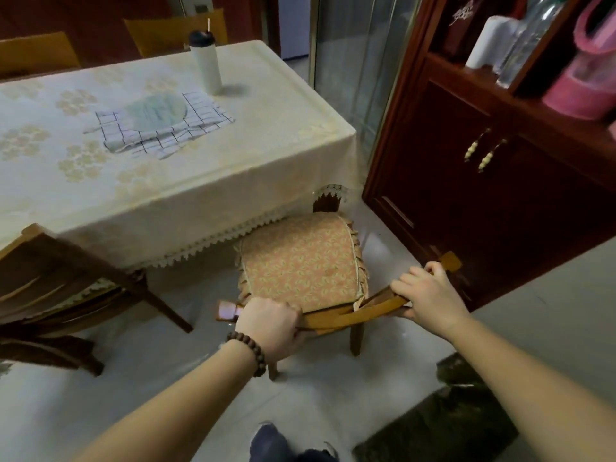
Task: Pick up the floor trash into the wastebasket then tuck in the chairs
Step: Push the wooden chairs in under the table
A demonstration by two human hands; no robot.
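Both my hands grip a wooden chair's top rail at the dining table.
My left hand (270, 323) and right hand (428, 300) curl around the chair (336, 320) backrest; its cushioned seat (300, 261) sits partly under the tablecloth-covered table (233, 155).

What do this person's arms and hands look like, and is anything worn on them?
Both forearms are bare, with no sleeves in view and no gloves on either hand. The left hand has a bracelet of round dark brown wooden beads around its wrist. The right hand and its wrist carry no watch, ring or band that shows.
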